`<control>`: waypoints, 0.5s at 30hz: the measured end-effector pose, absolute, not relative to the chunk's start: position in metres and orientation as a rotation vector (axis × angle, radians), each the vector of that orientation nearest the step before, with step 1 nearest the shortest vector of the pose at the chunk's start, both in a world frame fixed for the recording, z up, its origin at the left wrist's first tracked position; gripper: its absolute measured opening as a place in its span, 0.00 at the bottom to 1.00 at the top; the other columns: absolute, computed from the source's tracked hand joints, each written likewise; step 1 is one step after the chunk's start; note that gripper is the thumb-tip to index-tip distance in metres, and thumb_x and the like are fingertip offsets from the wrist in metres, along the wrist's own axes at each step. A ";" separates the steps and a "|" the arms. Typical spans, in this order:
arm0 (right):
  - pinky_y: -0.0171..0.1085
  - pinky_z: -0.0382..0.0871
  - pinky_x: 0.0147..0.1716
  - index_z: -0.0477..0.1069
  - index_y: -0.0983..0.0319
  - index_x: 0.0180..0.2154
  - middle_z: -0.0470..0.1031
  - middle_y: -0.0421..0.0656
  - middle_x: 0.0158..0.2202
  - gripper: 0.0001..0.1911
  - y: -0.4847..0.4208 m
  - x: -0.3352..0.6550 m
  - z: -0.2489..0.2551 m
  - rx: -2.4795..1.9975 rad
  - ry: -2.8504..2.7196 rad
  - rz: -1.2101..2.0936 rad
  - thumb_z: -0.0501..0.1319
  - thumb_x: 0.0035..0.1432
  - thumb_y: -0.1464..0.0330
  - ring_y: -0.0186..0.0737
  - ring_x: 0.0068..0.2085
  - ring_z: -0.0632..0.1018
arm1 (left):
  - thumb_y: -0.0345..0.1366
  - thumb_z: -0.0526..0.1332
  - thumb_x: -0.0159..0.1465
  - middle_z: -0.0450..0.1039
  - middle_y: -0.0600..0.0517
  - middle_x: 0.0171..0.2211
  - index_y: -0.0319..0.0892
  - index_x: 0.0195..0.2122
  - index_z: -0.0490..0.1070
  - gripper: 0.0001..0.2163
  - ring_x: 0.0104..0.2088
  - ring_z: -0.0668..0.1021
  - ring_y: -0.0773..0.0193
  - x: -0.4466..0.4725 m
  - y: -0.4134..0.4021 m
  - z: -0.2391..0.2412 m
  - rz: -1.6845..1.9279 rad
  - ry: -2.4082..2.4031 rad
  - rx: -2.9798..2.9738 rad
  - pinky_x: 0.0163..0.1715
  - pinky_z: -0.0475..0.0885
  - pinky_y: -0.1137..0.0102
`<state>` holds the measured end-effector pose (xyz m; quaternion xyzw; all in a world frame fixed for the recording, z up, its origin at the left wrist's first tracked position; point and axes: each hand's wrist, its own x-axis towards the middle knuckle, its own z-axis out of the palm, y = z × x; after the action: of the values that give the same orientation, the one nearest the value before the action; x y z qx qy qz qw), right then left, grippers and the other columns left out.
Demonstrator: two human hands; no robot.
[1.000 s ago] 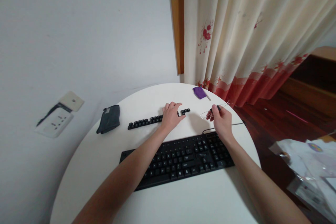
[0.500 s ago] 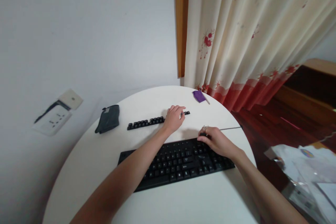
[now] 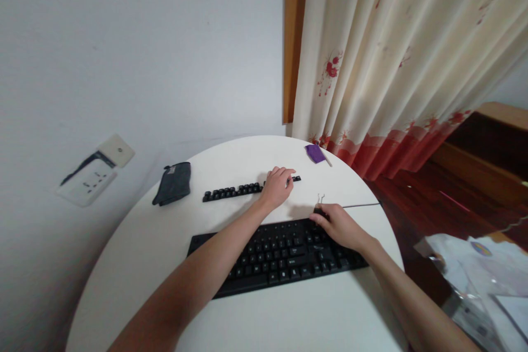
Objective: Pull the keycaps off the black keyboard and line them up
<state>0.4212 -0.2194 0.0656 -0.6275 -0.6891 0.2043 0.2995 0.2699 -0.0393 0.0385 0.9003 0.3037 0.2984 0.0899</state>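
My left hand point(image 3: 278, 186) is over the right part of a row of loose black keycaps point(image 3: 233, 192) on the white table. Its thumb and fingers close round a small dark keycap in that row, partly hidden by the hand. My right hand point(image 3: 336, 223) grips a wire keycap puller point(image 3: 320, 199) by its black end, with two thin wire prongs pointing up and away. That hand rests at the upper right of a black keyboard point(image 3: 284, 256), which lies in front of me. My left forearm crosses over the keyboard's left part and hides some keys.
A dark zip pouch point(image 3: 173, 183) lies at the table's left edge. Near the far edge is a purple item with a pale stick point(image 3: 315, 154). A cable point(image 3: 361, 205) runs off the right edge. A wall socket point(image 3: 88, 181), curtain point(image 3: 371, 66) and plastic bags point(image 3: 474, 264) surround the table.
My right hand has turned the keycap puller so its wire prongs now stand up clear of the fingers. My left hand stays at the keycap row. The view has shifted slightly.
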 end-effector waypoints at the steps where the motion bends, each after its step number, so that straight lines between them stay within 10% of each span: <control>1: 0.37 0.63 0.31 0.69 0.60 0.29 0.75 0.42 0.27 0.17 -0.218 0.421 0.063 -1.672 -1.801 0.552 0.55 0.68 0.60 0.41 0.30 0.74 | 0.28 0.55 0.65 0.75 0.49 0.44 0.44 0.48 0.72 0.13 0.46 0.72 0.57 0.270 -0.040 0.038 0.889 0.896 2.676 0.48 0.65 0.60; 15: 0.35 0.65 0.29 0.69 0.61 0.26 0.75 0.41 0.23 0.19 -0.178 0.434 0.073 -1.606 -1.477 0.587 0.54 0.66 0.59 0.37 0.25 0.74 | 0.29 0.53 0.68 0.77 0.50 0.41 0.43 0.45 0.74 0.11 0.44 0.73 0.59 0.272 -0.041 0.039 0.934 0.780 2.626 0.49 0.66 0.61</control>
<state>0.4337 -0.1782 0.0732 -0.6427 -0.5911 0.2349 0.4271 0.2718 -0.0407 0.0394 0.9004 0.2673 0.3202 0.1235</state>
